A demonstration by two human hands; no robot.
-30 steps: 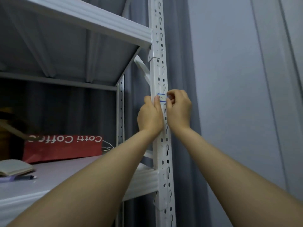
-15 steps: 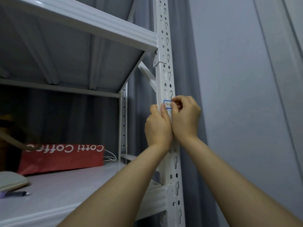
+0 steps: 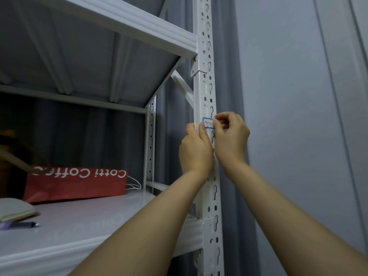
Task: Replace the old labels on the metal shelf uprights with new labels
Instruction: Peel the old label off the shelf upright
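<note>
A small white label [image 3: 207,123] with a blue border and handwriting sits on the front face of the white perforated upright [image 3: 207,86]. My left hand [image 3: 196,150] wraps the upright just below the label, its thumb pressing the label's lower left corner. My right hand [image 3: 231,136] is at the label's right edge, with fingertips pinching that edge. The label's right part is hidden behind my right fingers.
A white shelf board [image 3: 123,22] juts out above my hands. On the lower shelf [image 3: 89,220] lie a red coffee paper bag [image 3: 79,184], a notebook [image 3: 14,212] and a pen [image 3: 27,224]. Grey curtain [image 3: 227,56] and a pale wall [image 3: 288,96] stand to the right.
The view has shifted so the upright and both hands sit further right and lower in frame. Both hands stay on the label; my right fingers have spread slightly at its edge.
</note>
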